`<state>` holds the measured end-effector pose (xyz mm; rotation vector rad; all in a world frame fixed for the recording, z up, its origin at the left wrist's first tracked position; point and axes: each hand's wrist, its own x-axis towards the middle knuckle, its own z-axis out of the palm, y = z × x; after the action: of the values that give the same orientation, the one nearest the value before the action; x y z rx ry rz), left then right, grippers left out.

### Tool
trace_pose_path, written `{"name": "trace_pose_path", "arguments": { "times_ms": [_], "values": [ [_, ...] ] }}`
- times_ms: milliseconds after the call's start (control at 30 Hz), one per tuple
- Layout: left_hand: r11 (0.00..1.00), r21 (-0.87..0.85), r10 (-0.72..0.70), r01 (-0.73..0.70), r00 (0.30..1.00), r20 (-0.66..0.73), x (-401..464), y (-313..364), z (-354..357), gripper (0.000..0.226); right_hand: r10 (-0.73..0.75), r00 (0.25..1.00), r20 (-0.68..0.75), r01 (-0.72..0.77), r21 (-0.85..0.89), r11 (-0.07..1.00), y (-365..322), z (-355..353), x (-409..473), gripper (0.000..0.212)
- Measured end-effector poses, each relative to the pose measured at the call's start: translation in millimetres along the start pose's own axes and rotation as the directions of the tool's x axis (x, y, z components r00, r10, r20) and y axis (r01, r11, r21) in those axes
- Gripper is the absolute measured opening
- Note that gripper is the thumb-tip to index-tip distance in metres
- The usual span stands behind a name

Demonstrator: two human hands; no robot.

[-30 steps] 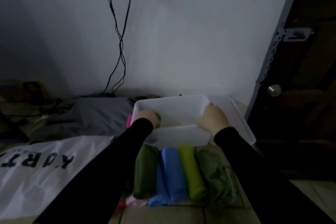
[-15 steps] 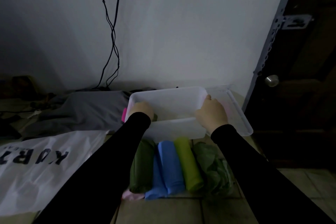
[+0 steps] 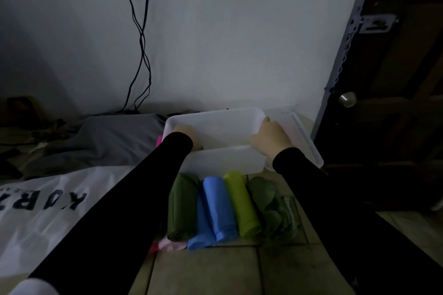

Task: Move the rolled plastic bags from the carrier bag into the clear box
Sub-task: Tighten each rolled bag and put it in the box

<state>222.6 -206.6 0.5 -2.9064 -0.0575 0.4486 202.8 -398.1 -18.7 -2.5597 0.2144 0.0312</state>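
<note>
The clear box stands on the floor by the wall. My left hand grips its left rim and my right hand grips its right rim. A sliver of something green shows under my left hand inside the box. On the tiles in front of the box lie a dark green roll, a blue roll, a lime roll and a looser green bag. A pale pink bag pokes out at their near end. The white carrier bag with black letters lies flat on the left.
A clear lid lies against the box's right side. Something bright pink shows behind the box's left corner. Grey cloth lies to the left, cables hang down the wall, and a dark door with a knob stands at right.
Both hands stay on the box's rims. The view has shifted a little, and less of the green thing under my left hand shows.
</note>
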Motion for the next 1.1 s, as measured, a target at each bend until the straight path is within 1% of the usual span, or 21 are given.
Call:
{"name": "trace_pose_path", "arguments": {
  "times_ms": [33,67,133,200,233,267,333,367,433,500,533,567,633,700,767,800,867,900,967,1067,1100],
  "values": [
    [1.000,0.005,-0.011,0.011,0.996,-0.084,-3,2,-1,0.041,-0.019,1.000,0.006,0.018,0.017,1.000,1,-2,-3,0.055],
    [0.998,-0.066,-0.011,-0.003,0.976,-0.220,-11,6,-2,0.038,-0.052,0.998,-0.020,0.053,0.029,0.998,2,-4,-8,0.050],
    [0.982,-0.179,-0.015,-0.063,0.914,-0.406,-34,21,-6,0.032,-0.136,0.979,-0.150,0.145,0.047,0.988,5,-8,-23,0.043],
    [0.940,-0.279,0.022,-0.195,0.853,-0.522,-61,37,-6,0.029,-0.162,0.957,-0.241,0.197,0.131,0.972,8,-12,-47,0.043],
    [0.918,-0.278,0.082,-0.282,0.822,-0.563,-70,44,-1,0.030,-0.155,0.955,-0.254,0.202,0.173,0.964,11,-14,-60,0.040],
    [0.903,-0.234,0.167,-0.361,0.796,-0.582,-79,51,5,0.031,-0.132,0.964,-0.232,0.181,0.203,0.962,16,-15,-71,0.035],
    [0.856,-0.133,0.366,-0.500,0.766,-0.528,-94,61,19,0.037,-0.059,0.993,-0.100,0.080,0.211,0.974,27,-18,-89,0.025],
    [0.829,-0.097,0.454,-0.552,0.763,-0.459,-97,64,26,0.043,-0.029,1.000,-0.003,0.029,0.161,0.987,34,-18,-98,0.024],
    [0.787,-0.013,0.577,-0.617,0.743,-0.338,-99,69,42,0.062,-0.003,0.985,0.174,-0.012,0.087,0.996,41,-15,-114,0.032],
    [0.779,0.022,0.616,-0.627,0.758,-0.214,-98,73,59,0.091,0.034,0.966,0.256,-0.074,0.150,0.986,44,-7,-124,0.027],
    [0.777,0.021,0.621,-0.629,0.762,-0.181,-98,75,67,0.105,0.067,0.958,0.278,-0.113,0.153,0.982,45,-3,-127,0.025],
    [0.775,0.012,0.624,-0.632,0.762,-0.175,-99,78,74,0.116,0.105,0.953,0.284,-0.146,0.130,0.981,47,2,-129,0.024],
    [0.787,-0.008,0.606,-0.618,0.774,-0.181,-100,85,86,0.129,0.147,0.958,0.246,-0.175,0.097,0.980,53,13,-125,0.024],
    [0.807,-0.017,0.576,-0.590,0.793,-0.196,-100,92,93,0.133,0.179,0.962,0.208,-0.198,0.075,0.977,59,18,-120,0.025],
    [0.826,-0.042,0.543,-0.563,0.812,-0.214,-100,100,99,0.132,0.235,0.952,0.196,-0.253,0.071,0.965,62,21,-116,0.031],
    [0.832,-0.059,0.527,-0.551,0.820,-0.226,-101,104,100,0.130,0.245,0.951,0.188,-0.264,0.083,0.961,64,22,-115,0.030],
    [0.836,-0.104,0.503,-0.539,0.828,-0.249,-105,109,101,0.125,0.249,0.946,0.206,-0.278,0.128,0.952,64,21,-114,0.020],
    [0.832,-0.128,0.498,-0.540,0.828,-0.260,-107,111,101,0.122,0.239,0.944,0.227,-0.276,0.149,0.949,64,19,-114,0.021],
    [0.809,-0.176,0.499,-0.560,0.814,-0.296,-110,113,99,0.119,0.210,0.937,0.279,-0.262,0.165,0.951,63,14,-116,0.025],
    [0.743,-0.227,0.525,-0.629,0.759,-0.385,-114,110,93,0.120,0.114,0.942,0.315,-0.175,0.175,0.969,63,5,-119,0.010],
    [0.711,-0.260,0.529,-0.653,0.741,-0.415,-114,108,90,0.119,0.082,0.945,0.316,-0.152,0.204,0.967,62,1,-119,0.010]
  ]
}}
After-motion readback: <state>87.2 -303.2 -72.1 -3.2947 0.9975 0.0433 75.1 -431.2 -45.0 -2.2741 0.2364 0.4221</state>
